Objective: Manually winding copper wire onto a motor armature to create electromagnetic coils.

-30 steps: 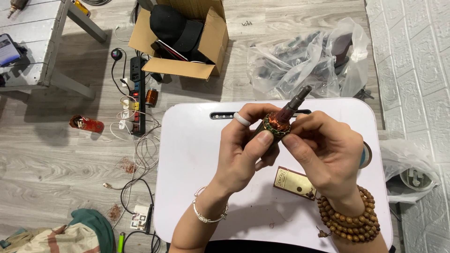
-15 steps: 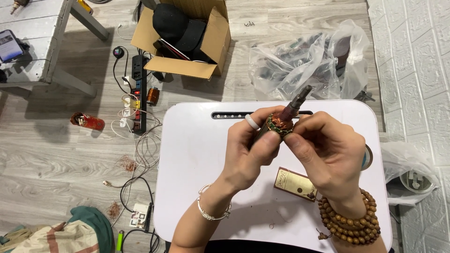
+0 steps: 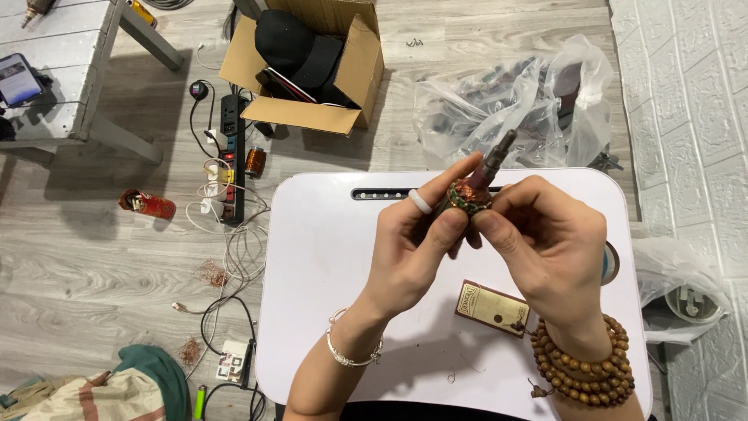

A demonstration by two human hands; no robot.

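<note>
Over a small white table both my hands hold a motor armature: a copper-wound rotor with a dark metal shaft pointing up and to the right. My left hand, with a white ring and a silver bracelet, grips the rotor body from the left. My right hand, with brown bead bracelets at the wrist, pinches the coil end from the right with thumb and fingers. The lower part of the rotor is hidden behind my fingers.
A small brown card lies on the table below my right hand. On the floor: a cardboard box with a black cap, a power strip with cables, a clear plastic bag of parts, a red can.
Both hands with the armature have stayed in about the same place; my fingers have shifted slightly on the coil end.
</note>
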